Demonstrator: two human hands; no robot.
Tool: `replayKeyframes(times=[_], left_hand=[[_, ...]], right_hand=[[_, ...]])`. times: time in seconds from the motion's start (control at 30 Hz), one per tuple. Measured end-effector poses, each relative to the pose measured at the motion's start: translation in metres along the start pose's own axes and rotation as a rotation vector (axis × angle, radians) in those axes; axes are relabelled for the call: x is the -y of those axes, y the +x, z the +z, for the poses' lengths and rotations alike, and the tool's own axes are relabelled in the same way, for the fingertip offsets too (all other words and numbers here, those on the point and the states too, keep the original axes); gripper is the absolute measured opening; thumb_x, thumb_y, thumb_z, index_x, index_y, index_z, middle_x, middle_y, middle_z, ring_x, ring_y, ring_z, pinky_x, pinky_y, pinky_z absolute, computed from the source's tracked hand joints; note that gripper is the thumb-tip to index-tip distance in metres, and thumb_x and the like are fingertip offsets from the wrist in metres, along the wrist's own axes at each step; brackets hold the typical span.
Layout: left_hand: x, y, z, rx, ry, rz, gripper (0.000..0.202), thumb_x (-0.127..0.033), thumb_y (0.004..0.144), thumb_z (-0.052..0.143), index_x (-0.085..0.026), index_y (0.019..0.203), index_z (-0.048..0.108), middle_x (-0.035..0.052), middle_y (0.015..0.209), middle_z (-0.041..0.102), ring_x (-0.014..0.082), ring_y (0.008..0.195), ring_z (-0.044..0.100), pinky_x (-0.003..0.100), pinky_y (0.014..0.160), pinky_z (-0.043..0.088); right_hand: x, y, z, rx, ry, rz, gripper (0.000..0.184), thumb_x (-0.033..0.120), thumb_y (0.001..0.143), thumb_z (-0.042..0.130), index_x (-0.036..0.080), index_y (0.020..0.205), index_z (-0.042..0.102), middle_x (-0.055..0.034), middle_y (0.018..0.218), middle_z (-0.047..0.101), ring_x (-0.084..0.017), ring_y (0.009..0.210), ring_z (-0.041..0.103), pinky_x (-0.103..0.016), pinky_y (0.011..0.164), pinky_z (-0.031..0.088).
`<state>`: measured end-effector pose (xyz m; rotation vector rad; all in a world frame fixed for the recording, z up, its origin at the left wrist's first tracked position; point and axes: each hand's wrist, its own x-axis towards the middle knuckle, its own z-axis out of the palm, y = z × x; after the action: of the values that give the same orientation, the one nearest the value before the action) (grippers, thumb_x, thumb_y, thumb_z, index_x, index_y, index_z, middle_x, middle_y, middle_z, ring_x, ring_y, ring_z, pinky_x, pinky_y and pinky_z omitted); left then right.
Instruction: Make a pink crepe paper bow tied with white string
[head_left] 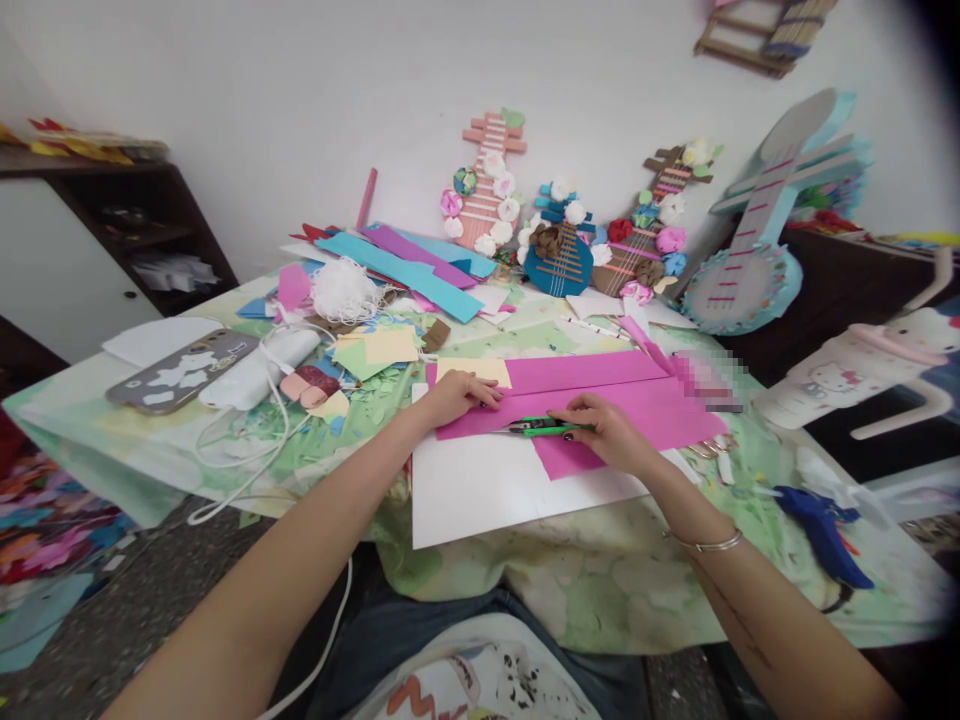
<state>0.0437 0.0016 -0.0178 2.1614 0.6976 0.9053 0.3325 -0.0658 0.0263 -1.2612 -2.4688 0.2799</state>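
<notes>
A pink foam sheet (600, 395) lies across a white board (487, 485) on the table in front of me. My left hand (461, 393) rests flat on the sheet's left end, fingers stretched out and pressing it down. My right hand (604, 428) is closed round a green utility knife (540, 427), whose tip lies on the pink sheet and points left toward my left hand. A bangle sits on my right wrist.
Paper scraps, blue and purple foam strips (409, 265), a phone (180, 372) and white cables litter the left of the table (600, 590). Craft guitars (562, 250) lean on the back wall. A blue glue gun (821, 525) lies at right, near a Hello Kitty item (855, 370).
</notes>
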Motion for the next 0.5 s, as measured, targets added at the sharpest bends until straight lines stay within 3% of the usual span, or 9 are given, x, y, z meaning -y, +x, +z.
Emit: replayKeyframes(times=[0.5], left_hand=[[-0.003,0.0,-0.002,0.006,0.013,-0.01,0.027,-0.014,0.08,0.049,-0.02,0.084,0.076,0.0056,0.101,0.071,0.0234,0.116,0.056,0.045,0.112,0.027]], right_hand=[[0.009,0.008,0.007,0.019,0.028,0.007,0.046,0.005,0.078,0.054,0.027,0.118,0.063,-0.0081,0.095,0.059,-0.022,0.088,0.053,-0.037,0.08,0.046]])
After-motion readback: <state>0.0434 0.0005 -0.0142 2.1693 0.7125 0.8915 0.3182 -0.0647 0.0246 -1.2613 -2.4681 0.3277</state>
